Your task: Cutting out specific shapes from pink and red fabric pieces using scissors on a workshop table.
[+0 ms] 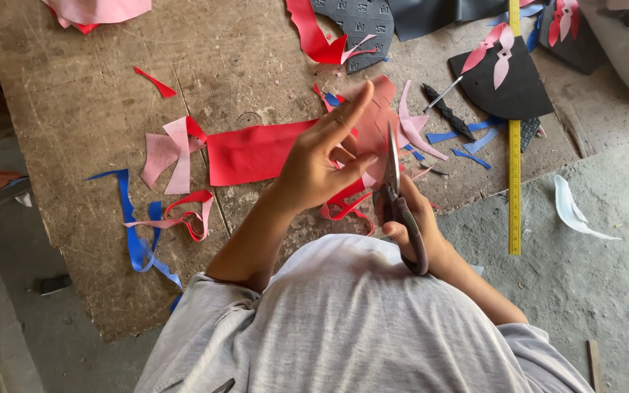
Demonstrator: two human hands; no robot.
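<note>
A grey shirt [343,320] fills the bottom of the view, nearest the camera, with both forearms reaching up from it. The right hand [410,218] is clenched around the dark handles of a pair of scissors [394,185], whose blades point toward twelve o'clock. The left hand [322,164] pinches a pink sheet piece [376,127] between thumb and fingers, holding it against the blades. A red strip [252,151] lies flat at nine o'clock from that hand, touching it. Further toward nine o'clock lie pink offcuts [167,154] and, at eight o'clock, a blue ribbon-like strip [136,233]. At three o'clock a yellow ruler [515,145] runs straight up the board, with a black fan-shaped sheet [511,84] at two o'clock carrying pink twisted cutouts [495,51]. No packages, labels or signs can be made out. The worn wooden board [89,94] is scratched and dusty; it sits over a grey concrete floor [584,276], where a white scrap [573,211] lies.
</note>
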